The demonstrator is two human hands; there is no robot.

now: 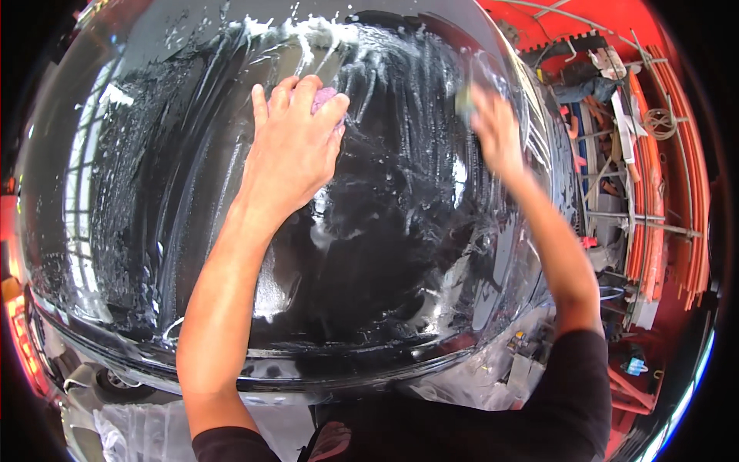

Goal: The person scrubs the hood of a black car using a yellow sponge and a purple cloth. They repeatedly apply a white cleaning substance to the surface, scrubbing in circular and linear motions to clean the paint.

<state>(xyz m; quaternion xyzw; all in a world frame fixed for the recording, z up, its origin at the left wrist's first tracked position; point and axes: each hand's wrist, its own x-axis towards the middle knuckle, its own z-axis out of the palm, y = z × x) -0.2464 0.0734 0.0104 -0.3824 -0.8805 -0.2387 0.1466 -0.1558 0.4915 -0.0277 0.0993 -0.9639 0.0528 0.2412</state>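
A glossy black car panel, broad and curved, fills the middle of the head view. White suds and wet streaks run over it, thickest at its far side. My left hand lies on the panel with its fingers bent round a pink-purple wad, which is mostly hidden under the fingers; it may be a cloth or a pad. Farther right, my right hand is smeared by motion over the panel's right side. A yellow-green pad, also blurred, shows at its fingertips.
Along the right stands a rack with long orange pipes, metal bars and clutter before a red wall. Clear plastic sheeting hangs below the panel's near edge. A lit red vehicle lamp shows at the far left.
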